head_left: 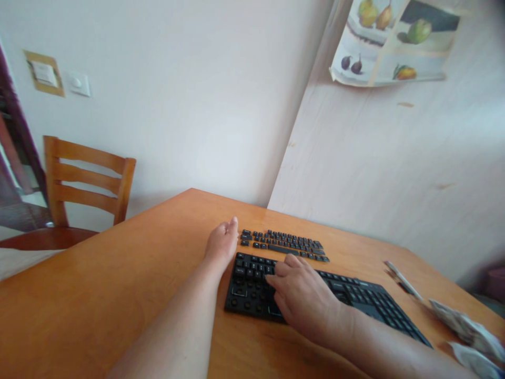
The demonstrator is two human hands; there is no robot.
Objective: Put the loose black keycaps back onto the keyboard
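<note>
- Keyboard [366, 302] on the table [130, 268], beneath my right hand [300, 289]
- Loose keycaps [291, 242] on its far side, right of my left hand [222, 243]
- Chair [89, 180] left of the table

Slatted wooden chair [90, 177] and white wall plate [79, 84] to the left, fruit pictures [389, 45] upper right.

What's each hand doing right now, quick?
Left hand: beside the loose keycaps; fingers mostly hidden, open or closed can't be told.
Right hand: fingers bent over the keyboard; whether it holds anything can't be told.
</note>
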